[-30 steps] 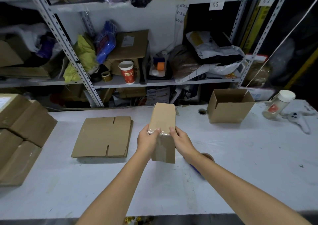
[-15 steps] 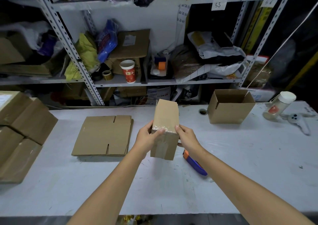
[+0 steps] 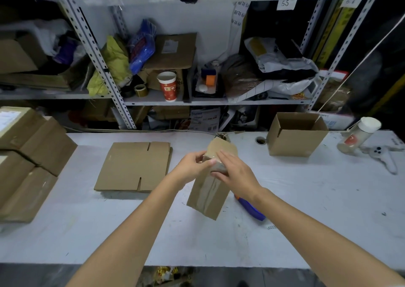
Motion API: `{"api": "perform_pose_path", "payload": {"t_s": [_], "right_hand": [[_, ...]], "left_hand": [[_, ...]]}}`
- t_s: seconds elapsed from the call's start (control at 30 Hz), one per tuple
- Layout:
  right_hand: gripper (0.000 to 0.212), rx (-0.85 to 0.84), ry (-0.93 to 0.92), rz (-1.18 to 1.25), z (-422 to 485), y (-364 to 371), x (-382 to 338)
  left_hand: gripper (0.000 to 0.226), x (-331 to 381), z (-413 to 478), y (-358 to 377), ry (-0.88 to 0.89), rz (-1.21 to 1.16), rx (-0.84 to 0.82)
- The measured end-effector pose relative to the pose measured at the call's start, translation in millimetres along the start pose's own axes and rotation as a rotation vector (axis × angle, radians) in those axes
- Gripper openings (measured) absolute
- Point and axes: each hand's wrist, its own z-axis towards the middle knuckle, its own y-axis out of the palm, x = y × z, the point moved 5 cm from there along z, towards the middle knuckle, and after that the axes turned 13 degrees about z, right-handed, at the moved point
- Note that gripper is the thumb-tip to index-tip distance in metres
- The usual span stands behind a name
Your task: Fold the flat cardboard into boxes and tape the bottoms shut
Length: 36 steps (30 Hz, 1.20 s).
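Holding a small taped box (image 3: 208,196) tilted over the counter (image 3: 306,199), hands together at its top end. Pinching the corner with the left hand (image 3: 192,166), pressing flat with the right hand (image 3: 235,177), fingers straight. Just behind, a blue-handled tool (image 3: 251,208). Further back, flat cardboard (image 3: 135,166) left, open box (image 3: 295,135) right.

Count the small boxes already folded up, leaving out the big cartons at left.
2. The held box is between the left hand and right hand, near the table's middle; the open-topped box stands at its far right. Clutter on the shelves may hide more.
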Motion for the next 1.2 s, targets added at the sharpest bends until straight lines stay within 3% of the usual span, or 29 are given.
{"api": "perform_pose_path", "payload": {"t_s": [0.07, 0.17, 0.23, 0.3, 0.4, 0.5, 0.6, 0.7, 0.77, 0.83, 0.9, 0.97, 1.03, 1.1, 1.2], "right_hand": [[0.07, 0.114, 0.163, 0.178, -3, -9, 15], [0.059, 0.344, 0.436, 0.481, -4, -28, 42], [0.043, 0.448, 0.525, 0.625, -4, -37, 49], [0.036, 0.456, 0.545, 0.698, -5, -33, 49], [0.054, 0.365, 0.572, 0.751, -7, -17, 46], [0.089, 0.243, 0.616, 0.741, -10, -12, 48], [0.117, 0.071, 0.498, 0.448, -5, -20, 44], [0.103, -0.286, 0.42, 0.361, 0, -5, 30], [0.081, -0.382, 0.418, 0.442, 0, 5, 22], [0.066, -0.338, 0.398, 0.527, -2, 12, 21], [0.06, -0.261, 0.421, 0.626, -4, 16, 24], [0.053, -0.163, 0.48, 0.709, -8, 21, 31], [0.049, -0.069, 0.533, 0.769, -12, 25, 36], [0.044, -0.011, 0.566, 0.807, -16, 33, 38], [0.036, -0.031, 0.599, 0.882, -25, 49, 37]], "left_hand": [[0.074, -8, -4, -2, -0.022, -0.009, 0.096], [0.093, -36, -13, -12, -0.153, -0.029, 0.318], [0.094, -49, -18, -11, -0.223, -0.147, 0.314], [0.076, -44, -18, -4, -0.205, -0.227, 0.258], [0.035, -28, -17, -6, -0.161, -0.184, 0.313], [0.048, -34, -15, -19, -0.142, -0.077, 0.29], [0.043, -35, -10, -29, -0.122, 0.058, 0.159], [0.035, -19, -6, -30, -0.081, 0.114, -0.058], [0.034, -11, -3, -31, -0.074, 0.143, -0.117], [0.05, -10, 0, -31, -0.09, 0.155, -0.079], [0.082, -16, 4, -34, -0.127, 0.169, 0.094], [0.098, -24, 1, -30, -0.158, 0.093, 0.21], [0.099, -38, -7, -11, -0.216, -0.113, 0.173], [0.085, -48, -16, 12, -0.233, -0.271, 0.087], [0.068, -62, -18, 32, -0.171, -0.253, 0.054]]}}
